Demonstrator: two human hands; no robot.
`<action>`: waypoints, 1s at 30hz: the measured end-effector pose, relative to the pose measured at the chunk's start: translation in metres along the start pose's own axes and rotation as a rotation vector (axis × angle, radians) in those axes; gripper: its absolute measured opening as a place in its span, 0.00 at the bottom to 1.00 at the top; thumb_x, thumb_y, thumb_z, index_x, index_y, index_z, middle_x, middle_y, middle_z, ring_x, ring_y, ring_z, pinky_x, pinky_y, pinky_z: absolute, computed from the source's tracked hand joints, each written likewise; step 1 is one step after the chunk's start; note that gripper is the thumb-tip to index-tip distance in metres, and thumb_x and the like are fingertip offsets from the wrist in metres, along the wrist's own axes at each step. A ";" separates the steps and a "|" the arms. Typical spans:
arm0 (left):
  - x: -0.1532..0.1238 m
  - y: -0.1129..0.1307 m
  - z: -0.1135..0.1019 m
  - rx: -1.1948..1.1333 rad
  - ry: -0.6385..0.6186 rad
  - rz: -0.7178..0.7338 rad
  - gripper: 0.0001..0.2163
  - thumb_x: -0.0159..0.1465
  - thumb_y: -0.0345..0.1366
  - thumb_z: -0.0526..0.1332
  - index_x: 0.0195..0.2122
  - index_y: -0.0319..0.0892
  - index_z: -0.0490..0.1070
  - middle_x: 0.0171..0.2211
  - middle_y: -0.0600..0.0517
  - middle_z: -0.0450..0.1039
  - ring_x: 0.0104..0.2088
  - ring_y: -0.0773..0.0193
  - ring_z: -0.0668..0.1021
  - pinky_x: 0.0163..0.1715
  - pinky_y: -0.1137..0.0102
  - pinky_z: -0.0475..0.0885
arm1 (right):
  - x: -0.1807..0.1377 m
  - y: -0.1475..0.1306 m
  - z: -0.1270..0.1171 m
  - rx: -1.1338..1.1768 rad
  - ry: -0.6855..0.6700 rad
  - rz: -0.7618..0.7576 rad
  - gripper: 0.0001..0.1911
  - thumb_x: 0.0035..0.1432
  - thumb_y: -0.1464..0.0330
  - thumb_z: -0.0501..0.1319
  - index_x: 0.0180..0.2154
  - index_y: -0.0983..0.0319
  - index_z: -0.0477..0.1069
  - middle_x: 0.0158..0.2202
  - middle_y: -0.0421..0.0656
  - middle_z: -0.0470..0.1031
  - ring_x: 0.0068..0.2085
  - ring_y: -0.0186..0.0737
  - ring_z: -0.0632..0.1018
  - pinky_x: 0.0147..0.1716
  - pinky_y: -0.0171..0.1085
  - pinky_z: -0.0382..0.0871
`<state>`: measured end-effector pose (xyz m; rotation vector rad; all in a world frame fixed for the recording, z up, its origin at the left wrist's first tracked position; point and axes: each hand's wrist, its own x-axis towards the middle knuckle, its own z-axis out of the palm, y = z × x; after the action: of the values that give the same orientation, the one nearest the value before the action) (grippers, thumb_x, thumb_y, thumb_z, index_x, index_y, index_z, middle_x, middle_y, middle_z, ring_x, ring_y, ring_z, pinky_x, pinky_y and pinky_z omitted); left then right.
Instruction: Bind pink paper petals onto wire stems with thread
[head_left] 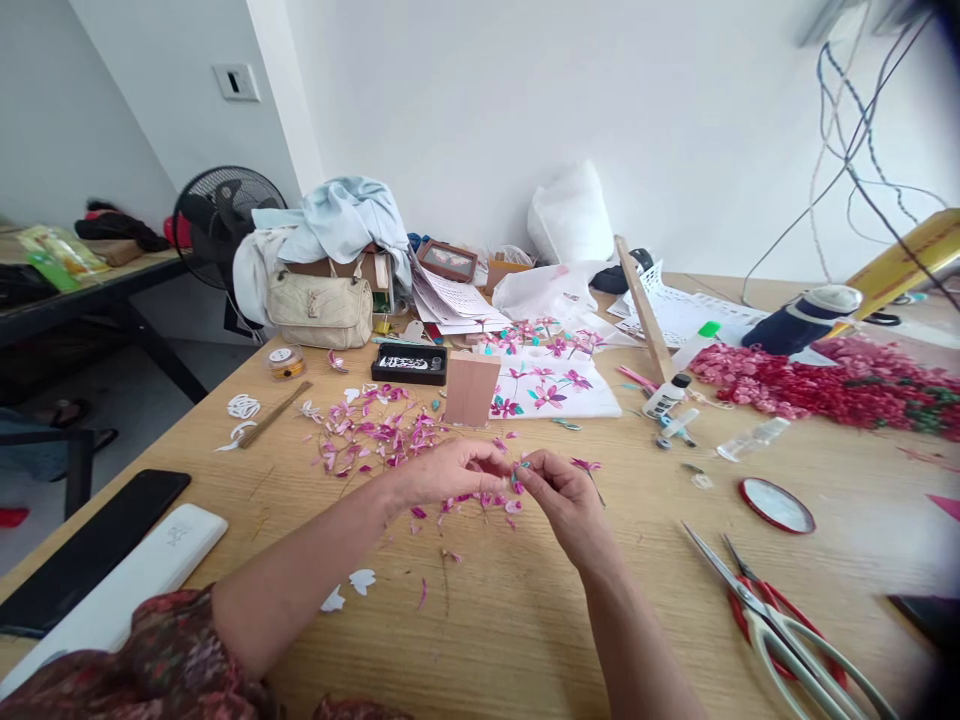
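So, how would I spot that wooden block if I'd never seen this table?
Start at the big wooden table and look just beyond the left hand. There, between the black tray and the white sheet bearing pink flowers, stands the wooden block. Its plain, upright, light-brown face sets it apart from the pink petals scattered beside it.

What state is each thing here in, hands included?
Right hand, pinching a small pink-and-teal piece
Left hand, beside that piece; contact unclear
Pink petals, scattered loose
Wooden block, standing upright
Black box, open
Beige handbag, flap down
Black-capped bottle, cap on
Green-capped bottle, cap on
Ivory-handled scissors, lying down, unheld
Fan, cannot tell whether it is running
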<state>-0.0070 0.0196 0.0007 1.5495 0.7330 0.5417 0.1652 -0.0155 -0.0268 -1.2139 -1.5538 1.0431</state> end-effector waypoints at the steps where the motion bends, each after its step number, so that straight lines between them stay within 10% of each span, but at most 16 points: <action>1: 0.001 0.000 -0.001 -0.049 0.010 0.012 0.07 0.51 0.32 0.62 0.33 0.38 0.69 0.28 0.54 0.68 0.29 0.70 0.70 0.30 0.74 0.63 | 0.000 -0.001 0.000 -0.014 -0.010 -0.007 0.11 0.54 0.63 0.55 0.23 0.61 0.62 0.20 0.35 0.56 0.24 0.32 0.59 0.23 0.32 0.52; 23: 0.015 -0.012 0.009 -0.203 0.253 0.053 0.08 0.48 0.36 0.65 0.25 0.37 0.69 0.20 0.57 0.62 0.22 0.74 0.63 0.23 0.76 0.56 | 0.006 -0.009 -0.006 -0.132 -0.061 -0.005 0.05 0.49 0.68 0.58 0.24 0.62 0.67 0.19 0.36 0.63 0.22 0.31 0.63 0.22 0.31 0.55; 30: 0.016 -0.007 0.027 -0.285 0.405 0.102 0.08 0.48 0.35 0.65 0.24 0.38 0.67 0.21 0.57 0.63 0.23 0.73 0.65 0.24 0.76 0.58 | 0.004 -0.001 0.002 0.200 0.153 0.069 0.10 0.47 0.63 0.61 0.22 0.62 0.66 0.16 0.34 0.62 0.17 0.27 0.61 0.17 0.29 0.54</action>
<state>0.0224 0.0122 -0.0111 1.2274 0.8415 1.0102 0.1624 -0.0123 -0.0264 -1.1858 -1.2670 1.0954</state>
